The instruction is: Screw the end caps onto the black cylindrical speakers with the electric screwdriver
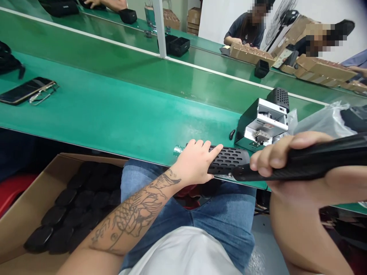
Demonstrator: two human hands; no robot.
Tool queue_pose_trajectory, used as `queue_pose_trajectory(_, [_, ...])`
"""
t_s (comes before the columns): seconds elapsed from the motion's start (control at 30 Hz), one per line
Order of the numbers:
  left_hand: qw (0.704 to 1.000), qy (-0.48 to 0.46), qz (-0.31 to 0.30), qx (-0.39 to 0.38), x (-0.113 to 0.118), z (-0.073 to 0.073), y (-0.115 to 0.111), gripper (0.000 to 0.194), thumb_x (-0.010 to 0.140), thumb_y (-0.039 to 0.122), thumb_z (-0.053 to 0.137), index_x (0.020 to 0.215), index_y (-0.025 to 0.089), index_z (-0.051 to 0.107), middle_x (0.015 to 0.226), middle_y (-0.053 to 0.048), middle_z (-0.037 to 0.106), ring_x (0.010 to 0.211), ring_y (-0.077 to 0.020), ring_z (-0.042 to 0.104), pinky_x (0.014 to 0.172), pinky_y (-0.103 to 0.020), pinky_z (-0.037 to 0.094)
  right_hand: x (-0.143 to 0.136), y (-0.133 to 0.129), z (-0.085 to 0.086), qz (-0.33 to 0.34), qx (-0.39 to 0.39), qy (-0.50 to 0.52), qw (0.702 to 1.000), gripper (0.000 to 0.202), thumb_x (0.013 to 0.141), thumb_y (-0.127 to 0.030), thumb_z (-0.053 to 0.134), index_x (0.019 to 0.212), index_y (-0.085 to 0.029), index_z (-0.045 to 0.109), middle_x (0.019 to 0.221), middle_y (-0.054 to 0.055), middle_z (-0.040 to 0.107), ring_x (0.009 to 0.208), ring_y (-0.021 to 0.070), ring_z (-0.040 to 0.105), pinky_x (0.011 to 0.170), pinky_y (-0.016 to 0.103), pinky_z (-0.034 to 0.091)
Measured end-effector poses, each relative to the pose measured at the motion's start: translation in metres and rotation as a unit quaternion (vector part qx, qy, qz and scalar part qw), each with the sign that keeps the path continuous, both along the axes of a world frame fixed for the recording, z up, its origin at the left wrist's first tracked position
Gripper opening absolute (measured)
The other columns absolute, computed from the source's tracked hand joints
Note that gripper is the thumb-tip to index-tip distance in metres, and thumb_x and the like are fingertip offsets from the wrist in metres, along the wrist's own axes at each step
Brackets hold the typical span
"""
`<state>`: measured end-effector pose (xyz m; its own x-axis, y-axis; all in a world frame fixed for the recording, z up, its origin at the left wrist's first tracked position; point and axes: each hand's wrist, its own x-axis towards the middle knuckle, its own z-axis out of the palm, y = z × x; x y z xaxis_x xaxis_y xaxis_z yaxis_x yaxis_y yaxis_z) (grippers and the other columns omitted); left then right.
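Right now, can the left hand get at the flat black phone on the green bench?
Probably, with a stretch: nothing visible stands between the left hand and the flat black phone, but that hand is busy holding the black slotted cylinder.

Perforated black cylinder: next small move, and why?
I'd probably ease the perforated black cylinder slightly inward: it lies along the green bench's front edge, under the left hand, with the right hand's long black piece meeting it.

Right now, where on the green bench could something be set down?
The widest bare patch of bench lies between the phone and the metal-cased device. The right end is crowded: left hand on the perforated tube, right hand gripping the black tool, plastic bag beyond.
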<state>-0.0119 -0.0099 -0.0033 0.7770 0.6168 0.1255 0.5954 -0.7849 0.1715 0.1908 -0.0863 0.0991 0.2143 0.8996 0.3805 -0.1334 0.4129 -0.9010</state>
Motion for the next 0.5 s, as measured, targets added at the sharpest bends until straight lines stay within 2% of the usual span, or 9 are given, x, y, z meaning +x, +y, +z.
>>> queue_pose_trajectory(0.07, [1.000,0.001,0.001,0.003,0.001,0.000,0.000,0.093,0.076,0.055,0.073,0.155,0.022,0.036,0.124,-0.015,0.059,0.108,-0.0334,0.056,0.094,-0.045,0.036,-0.013,0.006,-0.011,0.041,0.032,0.003,0.999,0.044,0.073,-0.065,0.079,0.087,-0.023,0.076,0.058,0.002,0.064,0.043,0.0219,0.060,0.047,0.042,0.054])
queue_pose_trajectory(0.2, [1.000,0.006,-0.002,0.004,0.000,0.002,0.000,0.092,0.076,0.053,0.072,0.155,0.022,0.035,0.125,-0.015,0.059,0.108,-0.0332,0.056,0.092,-0.044,0.036,-0.024,0.015,-0.028,0.043,0.058,0.004,0.997,0.044,0.076,-0.063,0.077,0.090,-0.021,0.074,0.062,0.002,0.065,0.047,0.0221,0.063,0.050,0.041,0.054])
queue_pose_trajectory(0.37, [1.000,0.004,-0.001,0.007,-0.001,0.003,-0.001,0.089,0.076,0.051,0.071,0.154,0.021,0.037,0.122,-0.014,0.060,0.106,-0.0329,0.057,0.092,-0.043,0.036,-0.034,0.012,-0.033,0.045,0.040,0.013,0.998,0.042,0.072,-0.058,0.083,0.086,-0.020,0.071,0.062,0.002,0.064,0.048,0.0217,0.062,0.051,0.041,0.053])
queue_pose_trajectory(0.5, [1.000,0.005,0.002,0.013,0.000,0.004,-0.002,0.090,0.076,0.051,0.071,0.153,0.020,0.038,0.121,-0.015,0.061,0.105,-0.0334,0.057,0.091,-0.044,0.037,-0.036,0.013,-0.036,0.092,0.040,-0.004,0.995,0.035,0.069,-0.047,0.087,0.086,-0.020,0.071,0.064,0.002,0.065,0.049,0.0209,0.061,0.053,0.041,0.053])
